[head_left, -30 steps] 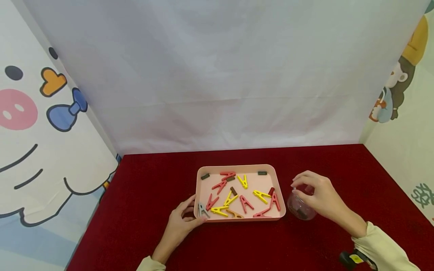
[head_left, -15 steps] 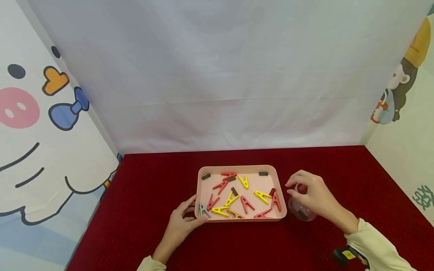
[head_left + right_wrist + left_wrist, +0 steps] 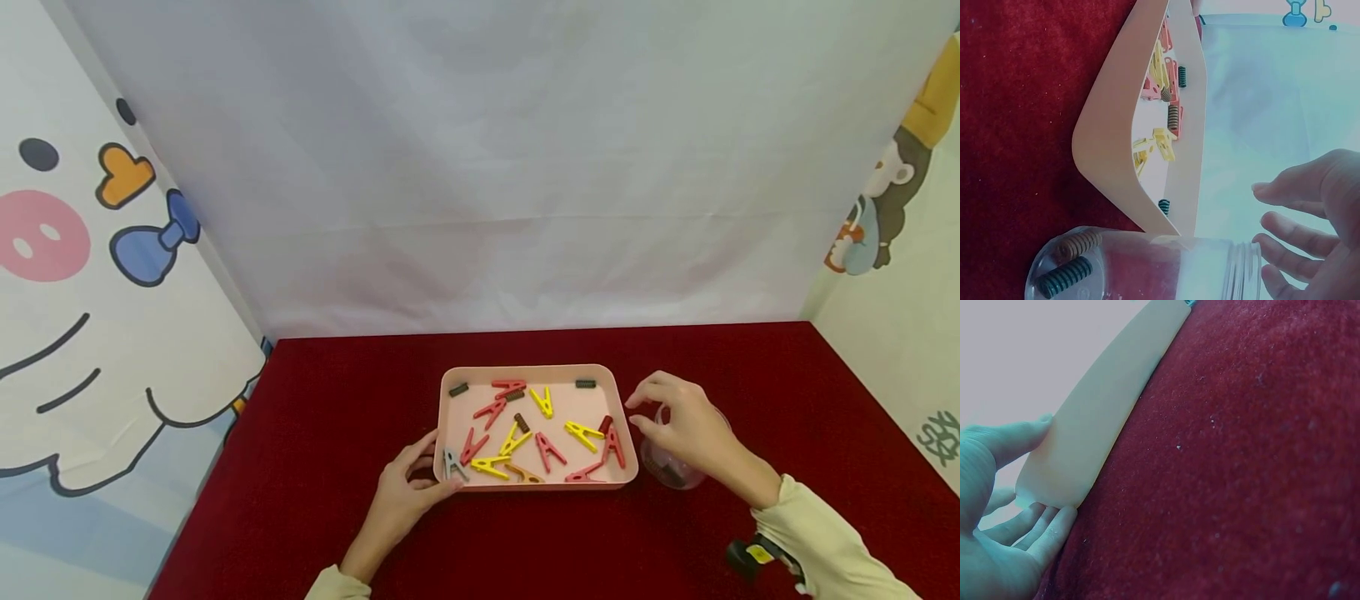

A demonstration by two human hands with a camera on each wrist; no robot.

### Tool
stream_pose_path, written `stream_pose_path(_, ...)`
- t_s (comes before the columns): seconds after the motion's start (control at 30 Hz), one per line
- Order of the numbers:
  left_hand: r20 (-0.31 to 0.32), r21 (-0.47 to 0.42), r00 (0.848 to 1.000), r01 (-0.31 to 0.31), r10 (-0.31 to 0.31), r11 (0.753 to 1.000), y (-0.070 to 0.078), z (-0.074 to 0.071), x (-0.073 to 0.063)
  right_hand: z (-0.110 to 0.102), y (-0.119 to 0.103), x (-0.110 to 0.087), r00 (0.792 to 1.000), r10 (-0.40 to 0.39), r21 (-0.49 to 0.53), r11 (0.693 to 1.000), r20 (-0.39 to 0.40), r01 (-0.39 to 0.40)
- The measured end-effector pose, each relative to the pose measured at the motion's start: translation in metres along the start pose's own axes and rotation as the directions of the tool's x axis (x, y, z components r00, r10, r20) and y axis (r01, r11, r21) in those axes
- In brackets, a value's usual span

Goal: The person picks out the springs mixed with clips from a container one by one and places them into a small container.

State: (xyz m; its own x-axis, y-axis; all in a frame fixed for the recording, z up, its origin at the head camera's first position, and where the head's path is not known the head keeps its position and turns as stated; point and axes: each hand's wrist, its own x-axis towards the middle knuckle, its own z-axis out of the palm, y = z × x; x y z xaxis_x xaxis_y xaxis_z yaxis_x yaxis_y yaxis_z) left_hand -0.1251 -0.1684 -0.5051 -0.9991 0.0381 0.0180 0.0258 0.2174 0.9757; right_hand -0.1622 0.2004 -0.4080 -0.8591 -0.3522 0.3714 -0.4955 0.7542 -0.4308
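My left hand (image 3: 397,500) holds the near left corner of a pink tray (image 3: 536,487), thumb at the near rim and fingers along the side; the left wrist view shows this too. In the tray lie red clothes pegs (image 3: 550,451), yellow clothes pegs (image 3: 542,403), a grey peg (image 3: 453,466), an orange one, and several coil springs (image 3: 586,384). My right hand (image 3: 678,421) hovers over a clear jar (image 3: 678,478), fingers loosely bent and holding nothing. Through the jar's wall a dark green spring (image 3: 1065,279) and a brown spring (image 3: 1079,245) show at the bottom.
A dark red cloth (image 3: 360,383) covers the table. The jar stands close to the tray's right end. Behind hangs a white curtain (image 3: 487,167), with cartoon-printed sheets (image 3: 172,350) at both sides.
My right hand has shifted left, from over the jar towards the tray's right rim. The left hand keeps its hold on the tray corner, and the pegs lie as before.
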Motion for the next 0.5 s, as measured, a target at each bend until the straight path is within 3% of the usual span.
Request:
stream_pose_path(0.27, 0.002, -0.001, 1.000, 0.001, -0.001, 1.000, 0.005, 0.000, -0.001, 0.006, -0.001, 0.006, 0.998, -0.054, 0.022, 0.998, -0.007, 0.055)
stream_pose_path(0.5, 0.003, 0.003, 1.000, -0.009, 0.009, 1.000, 0.001, 0.000, -0.001, 0.011, 0.000, 0.012, 0.998, -0.039, 0.052, 0.998, 0.056, 0.036)
